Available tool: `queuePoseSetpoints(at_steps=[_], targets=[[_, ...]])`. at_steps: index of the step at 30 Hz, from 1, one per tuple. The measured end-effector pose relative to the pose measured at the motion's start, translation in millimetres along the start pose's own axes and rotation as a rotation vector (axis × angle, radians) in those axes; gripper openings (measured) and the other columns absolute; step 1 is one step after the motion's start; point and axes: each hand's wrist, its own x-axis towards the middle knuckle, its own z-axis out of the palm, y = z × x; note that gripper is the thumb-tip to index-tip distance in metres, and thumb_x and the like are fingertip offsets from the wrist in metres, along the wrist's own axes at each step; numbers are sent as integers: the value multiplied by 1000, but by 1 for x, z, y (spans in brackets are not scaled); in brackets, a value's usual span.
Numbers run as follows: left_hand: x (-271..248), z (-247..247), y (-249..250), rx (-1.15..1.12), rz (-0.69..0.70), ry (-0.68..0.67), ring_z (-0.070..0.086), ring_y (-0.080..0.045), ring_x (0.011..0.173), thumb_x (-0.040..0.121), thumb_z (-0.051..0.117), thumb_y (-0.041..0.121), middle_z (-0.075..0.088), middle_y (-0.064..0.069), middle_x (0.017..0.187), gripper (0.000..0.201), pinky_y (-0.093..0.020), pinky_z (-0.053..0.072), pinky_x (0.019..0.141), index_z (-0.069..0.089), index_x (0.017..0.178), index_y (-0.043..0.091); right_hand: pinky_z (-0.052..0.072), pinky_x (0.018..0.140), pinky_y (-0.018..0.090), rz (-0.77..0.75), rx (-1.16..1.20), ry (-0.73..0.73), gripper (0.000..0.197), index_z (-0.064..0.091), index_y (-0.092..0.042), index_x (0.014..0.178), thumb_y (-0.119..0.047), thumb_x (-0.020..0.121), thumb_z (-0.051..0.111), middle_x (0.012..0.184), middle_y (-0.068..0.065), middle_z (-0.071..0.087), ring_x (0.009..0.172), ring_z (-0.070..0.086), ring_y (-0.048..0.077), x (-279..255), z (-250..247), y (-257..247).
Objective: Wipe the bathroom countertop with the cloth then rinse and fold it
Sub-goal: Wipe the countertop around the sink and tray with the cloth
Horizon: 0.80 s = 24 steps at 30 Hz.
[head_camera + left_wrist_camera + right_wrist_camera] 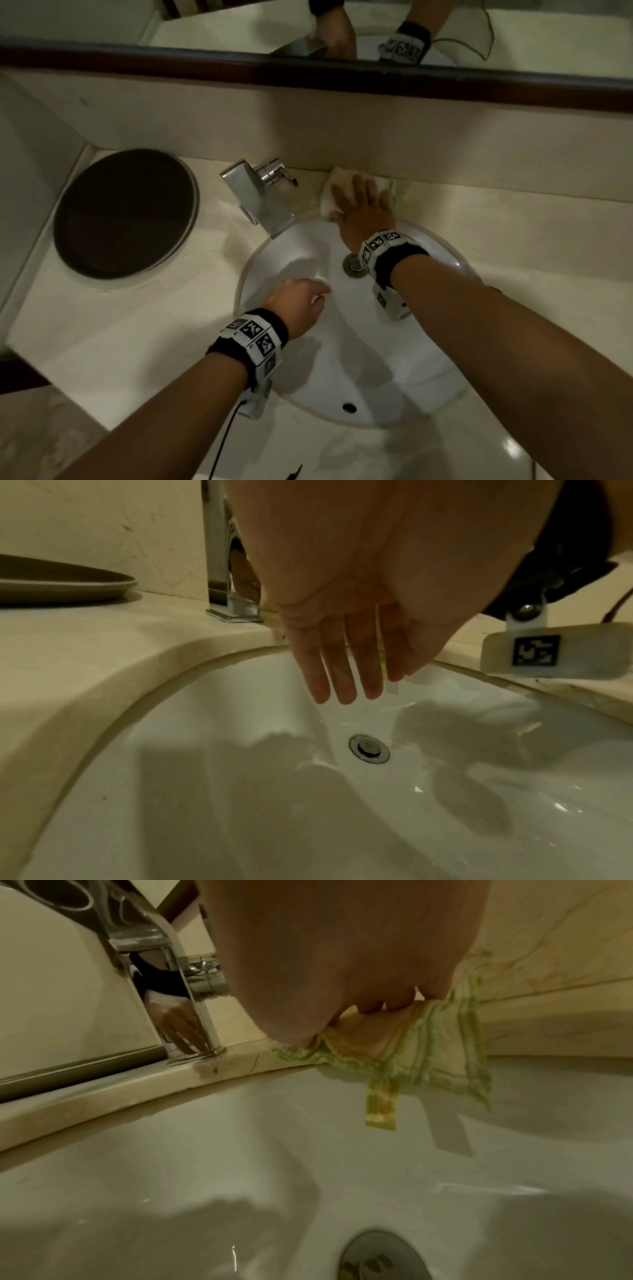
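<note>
A pale cloth with green stripes point(334, 192) point(435, 1053) lies on the beige countertop point(513, 219) behind the sink, right of the faucet. My right hand point(363, 202) point(377, 1007) presses flat on it with straight, spread fingers. One corner and a label of the cloth hang over the basin's edge in the right wrist view. My left hand point(308, 294) point(346, 680) hovers over the left side of the white basin point(342, 359) point(240, 777), fingers straight and relaxed, holding nothing.
A chrome faucet point(260, 195) point(222, 561) point(164, 969) stands behind the basin, left of the cloth. A dark round plate point(126, 212) point(61, 585) sits on the counter's left end. The drain point(354, 265) point(369, 748) is mid-basin. A mirror point(376, 27) runs above the backsplash.
</note>
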Motion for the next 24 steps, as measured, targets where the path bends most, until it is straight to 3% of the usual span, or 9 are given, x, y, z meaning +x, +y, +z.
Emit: queuePoseSetpoints(at_steps=[5, 16, 19, 24], targets=[[-6, -6, 16, 46, 31, 14, 57, -18, 117, 97, 46, 32, 62, 5, 129, 34, -29, 43, 99, 59, 129, 28, 1, 119, 52, 32, 24, 23, 58, -3, -37, 153, -49, 102, 21, 162, 5, -14, 149, -7, 32, -17, 5, 47], [6, 4, 80, 126, 136, -84, 58, -17, 115, 98, 44, 35, 62, 5, 129, 34, -32, 43, 101, 58, 129, 32, 3, 119, 50, 326, 122, -34, 60, 0, -37, 154, -55, 98, 13, 163, 4, -12, 149, -6, 29, -107, 30, 191], [7, 11, 102, 136, 204, -99, 59, -17, 113, 98, 45, 33, 63, 6, 128, 34, -29, 43, 100, 59, 128, 31, 5, 119, 51, 378, 144, 1, 61, 2, -37, 154, -55, 96, 7, 163, 4, -11, 150, -5, 29, -146, 40, 210], [7, 23, 136, 162, 323, -127, 57, -16, 115, 99, 45, 30, 62, 5, 129, 33, -27, 42, 99, 60, 129, 26, -1, 120, 47, 475, 197, -20, 58, -10, -39, 152, -54, 98, 6, 162, 4, -17, 149, -11, 26, -219, 67, 208]])
